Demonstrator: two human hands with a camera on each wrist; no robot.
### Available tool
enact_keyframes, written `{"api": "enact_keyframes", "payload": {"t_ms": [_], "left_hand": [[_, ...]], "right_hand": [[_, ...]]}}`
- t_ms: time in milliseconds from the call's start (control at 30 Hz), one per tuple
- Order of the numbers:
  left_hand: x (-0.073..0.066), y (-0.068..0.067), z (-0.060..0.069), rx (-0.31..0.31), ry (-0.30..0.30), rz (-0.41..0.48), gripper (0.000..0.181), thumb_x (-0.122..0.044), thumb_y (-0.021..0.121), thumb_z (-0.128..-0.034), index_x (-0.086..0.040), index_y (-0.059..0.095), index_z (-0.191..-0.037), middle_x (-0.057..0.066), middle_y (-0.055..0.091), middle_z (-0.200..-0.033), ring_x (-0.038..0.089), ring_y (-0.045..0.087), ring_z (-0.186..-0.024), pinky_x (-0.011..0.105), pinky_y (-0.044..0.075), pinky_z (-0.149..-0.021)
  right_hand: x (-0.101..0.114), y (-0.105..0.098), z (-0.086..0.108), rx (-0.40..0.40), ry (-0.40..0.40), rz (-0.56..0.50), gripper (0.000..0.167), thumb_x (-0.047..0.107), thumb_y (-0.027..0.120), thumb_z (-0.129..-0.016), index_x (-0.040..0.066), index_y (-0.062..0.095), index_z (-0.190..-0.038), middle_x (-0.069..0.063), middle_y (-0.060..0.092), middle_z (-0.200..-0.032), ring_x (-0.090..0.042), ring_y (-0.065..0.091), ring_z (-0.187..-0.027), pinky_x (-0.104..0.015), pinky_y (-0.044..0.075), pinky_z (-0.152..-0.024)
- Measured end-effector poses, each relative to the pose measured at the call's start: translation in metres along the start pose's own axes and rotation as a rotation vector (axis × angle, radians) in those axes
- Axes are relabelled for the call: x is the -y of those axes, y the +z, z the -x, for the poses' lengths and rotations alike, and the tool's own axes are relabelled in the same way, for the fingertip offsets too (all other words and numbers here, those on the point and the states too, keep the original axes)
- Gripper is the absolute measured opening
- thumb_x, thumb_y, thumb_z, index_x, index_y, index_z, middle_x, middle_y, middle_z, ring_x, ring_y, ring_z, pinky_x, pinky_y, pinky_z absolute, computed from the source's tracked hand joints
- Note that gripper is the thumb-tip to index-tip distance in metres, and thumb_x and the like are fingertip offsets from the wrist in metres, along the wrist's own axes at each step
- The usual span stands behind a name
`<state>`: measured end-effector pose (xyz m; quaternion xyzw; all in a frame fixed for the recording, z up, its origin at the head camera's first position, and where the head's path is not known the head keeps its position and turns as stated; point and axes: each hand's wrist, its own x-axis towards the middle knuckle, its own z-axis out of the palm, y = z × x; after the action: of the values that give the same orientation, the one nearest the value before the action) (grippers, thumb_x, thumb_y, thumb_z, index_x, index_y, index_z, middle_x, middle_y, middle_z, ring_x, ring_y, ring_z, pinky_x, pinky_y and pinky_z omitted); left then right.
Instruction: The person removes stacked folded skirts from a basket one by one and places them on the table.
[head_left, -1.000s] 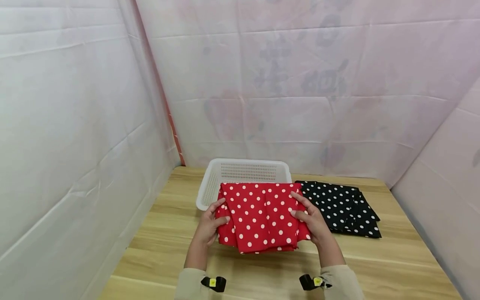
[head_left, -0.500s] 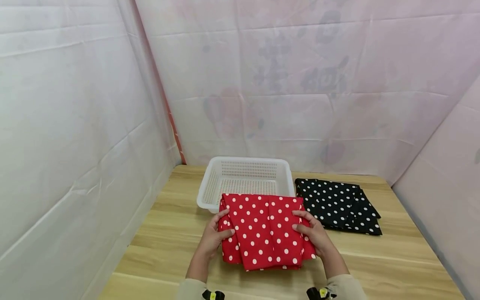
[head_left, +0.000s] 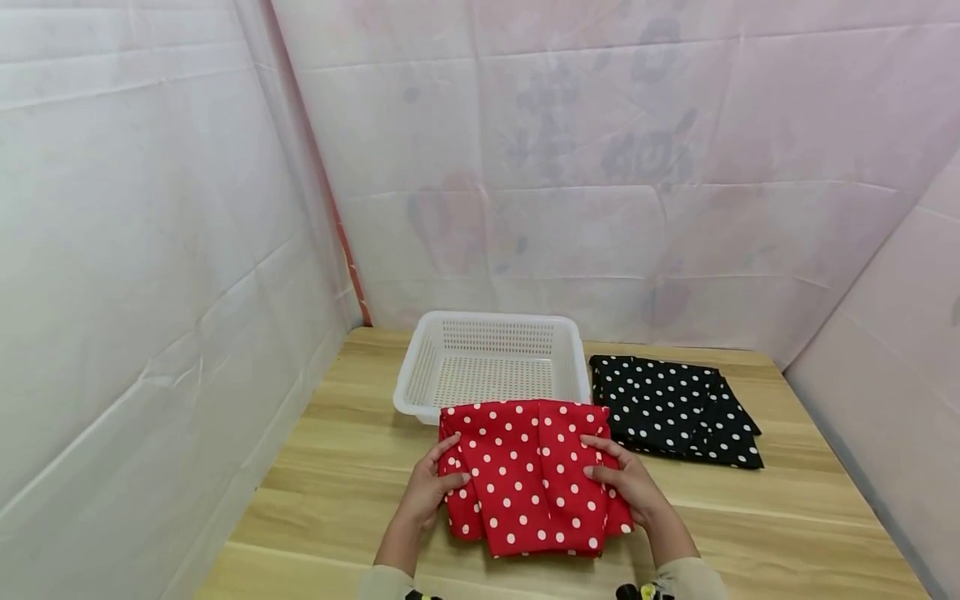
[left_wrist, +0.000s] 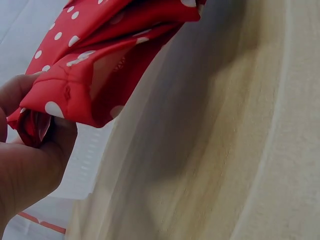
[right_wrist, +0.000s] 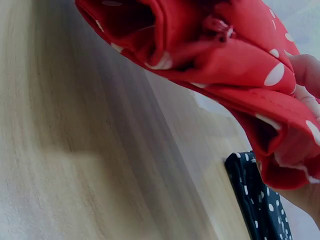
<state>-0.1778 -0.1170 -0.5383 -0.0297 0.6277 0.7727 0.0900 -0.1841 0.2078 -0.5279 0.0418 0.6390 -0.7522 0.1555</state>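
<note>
Between my two hands is a folded red cloth with white polka dots [head_left: 528, 479], held a little above the wooden table. My left hand [head_left: 429, 487] grips its left edge, thumb on top and fingers beneath, as the left wrist view shows with the cloth [left_wrist: 75, 85] pinched in the hand [left_wrist: 35, 155]. The right edge is held by my right hand [head_left: 630, 483], thumb and a finger lying on the upper side. In the right wrist view the cloth's layered folds [right_wrist: 225, 75] show from the side, and most of that hand is hidden.
A white perforated plastic basket [head_left: 493, 379] stands just beyond the red cloth. To its right a folded black polka-dot cloth [head_left: 675, 408] lies on the wooden table [head_left: 322, 500]. White sheeting [head_left: 487, 167] closes off the back and both sides.
Both hands have brought the red cloth toward me and away from the basket, so more of the basket's inside shows. The black cloth has stayed in place.
</note>
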Motion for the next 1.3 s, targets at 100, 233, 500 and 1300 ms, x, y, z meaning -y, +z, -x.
{"api": "enact_keyframes", "payload": {"t_ms": [100,233,500,1300], "left_hand": [[0.002,-0.001,0.001,0.015,-0.004,-0.009,0.067,0.004,0.068,-0.0784,-0.008,0.042,-0.139,0.023,0.039,-0.135,0.030,0.052,-0.108,0.040,0.050,-0.082],[0.004,-0.003,0.000,0.025,-0.033,-0.031,0.066,0.003,0.069,-0.0780,-0.008,0.044,-0.138,0.022,0.042,-0.131,0.029,0.054,-0.105,0.040,0.051,-0.080],[0.006,-0.005,-0.012,0.043,-0.041,-0.096,0.064,0.005,0.067,-0.0785,-0.002,0.043,-0.137,0.024,0.044,-0.130,0.028,0.055,-0.103,0.038,0.051,-0.080],[0.017,-0.020,-0.034,-0.076,-0.055,-0.225,0.057,0.012,0.061,-0.0761,0.005,0.048,-0.131,0.027,0.048,-0.127,0.030,0.054,-0.100,0.033,0.052,-0.073]], "right_hand": [[0.000,-0.001,0.003,0.018,0.006,0.000,0.048,0.005,0.064,-0.085,0.014,0.052,-0.131,-0.020,0.036,-0.128,-0.029,0.055,-0.099,-0.049,0.050,-0.078],[-0.003,-0.002,0.006,0.035,0.014,-0.001,0.049,0.003,0.063,-0.085,0.010,0.051,-0.131,-0.020,0.038,-0.126,-0.029,0.057,-0.097,-0.050,0.050,-0.078],[-0.010,-0.004,-0.005,-0.005,0.013,0.048,0.051,0.002,0.063,-0.084,0.006,0.048,-0.133,-0.022,0.038,-0.128,-0.029,0.059,-0.093,-0.047,0.051,-0.076],[-0.031,-0.001,-0.034,-0.183,-0.017,0.223,0.053,-0.008,0.063,-0.077,0.004,0.054,-0.128,-0.021,0.042,-0.127,-0.033,0.049,-0.102,-0.035,0.049,-0.076]]}}
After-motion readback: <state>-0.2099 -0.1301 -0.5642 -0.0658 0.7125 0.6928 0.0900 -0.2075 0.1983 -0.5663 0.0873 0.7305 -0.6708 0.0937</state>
